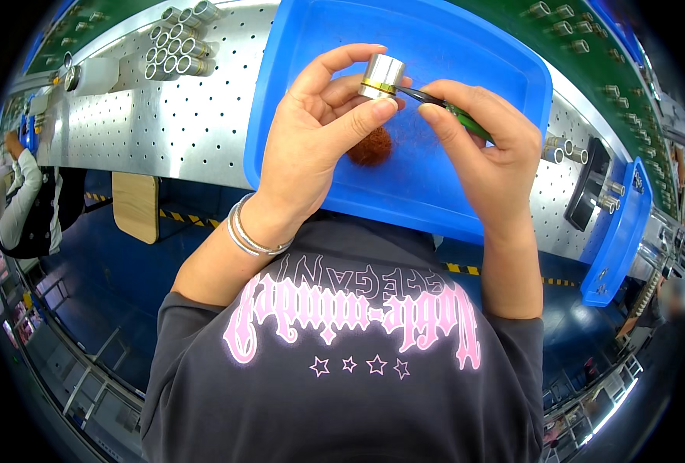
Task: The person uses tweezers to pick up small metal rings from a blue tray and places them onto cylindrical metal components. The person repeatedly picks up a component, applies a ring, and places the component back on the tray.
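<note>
Over the blue tray (481, 212), my left hand (311, 127) pinches a short shiny metal cylinder (385, 71) between thumb and fingers. A thin yellowish band runs round its lower part. My right hand (485, 135) is closed round a slim black-and-green pointed tool (466, 119), whose exact kind I cannot make out. Its dark tip meets the cylinder's side near that band. Below the cylinder, a reddish-brown fibrous ball (371, 148) lies in the tray, partly covered by my left hand.
Several metal cylinders (176, 48) stand grouped on the perforated metal bench (211, 116) at left. To the right are a few more cylinders (562, 148), a black flat holder (589, 185) and a smaller blue tray (616, 239). Another person (30, 201) is at far left, beside a wooden stool (135, 207).
</note>
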Available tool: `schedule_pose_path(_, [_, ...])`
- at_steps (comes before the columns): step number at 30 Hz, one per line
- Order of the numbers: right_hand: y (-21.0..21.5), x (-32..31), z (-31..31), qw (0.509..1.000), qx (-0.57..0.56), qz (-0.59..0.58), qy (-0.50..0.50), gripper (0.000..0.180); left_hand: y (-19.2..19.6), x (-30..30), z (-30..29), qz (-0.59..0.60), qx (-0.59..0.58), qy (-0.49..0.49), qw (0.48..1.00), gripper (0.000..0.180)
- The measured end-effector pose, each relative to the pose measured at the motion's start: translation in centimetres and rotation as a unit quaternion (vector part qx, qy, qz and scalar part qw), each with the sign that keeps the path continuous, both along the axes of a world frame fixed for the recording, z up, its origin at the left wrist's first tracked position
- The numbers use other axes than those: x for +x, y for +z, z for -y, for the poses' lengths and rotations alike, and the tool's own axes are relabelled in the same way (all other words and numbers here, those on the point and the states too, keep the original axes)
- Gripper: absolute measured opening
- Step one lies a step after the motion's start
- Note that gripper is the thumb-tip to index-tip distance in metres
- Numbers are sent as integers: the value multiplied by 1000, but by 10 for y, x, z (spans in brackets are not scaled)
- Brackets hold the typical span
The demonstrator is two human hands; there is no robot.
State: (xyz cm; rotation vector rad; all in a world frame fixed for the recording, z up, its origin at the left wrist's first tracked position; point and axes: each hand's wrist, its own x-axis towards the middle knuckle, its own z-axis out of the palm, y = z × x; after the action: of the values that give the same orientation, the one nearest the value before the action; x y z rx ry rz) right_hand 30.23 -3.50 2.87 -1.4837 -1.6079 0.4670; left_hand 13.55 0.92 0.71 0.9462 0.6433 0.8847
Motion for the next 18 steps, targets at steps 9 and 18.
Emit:
schedule_pose_path(9, [2, 2, -3, 985, -103, -136, 10, 17, 2, -1, -2, -27, -19, -36, 999, 49])
schedule_pose_path(18, [-8, 62, -77, 993, -80, -76, -48, 19, 5, -6, -12, -484, 526, -20, 699, 64])
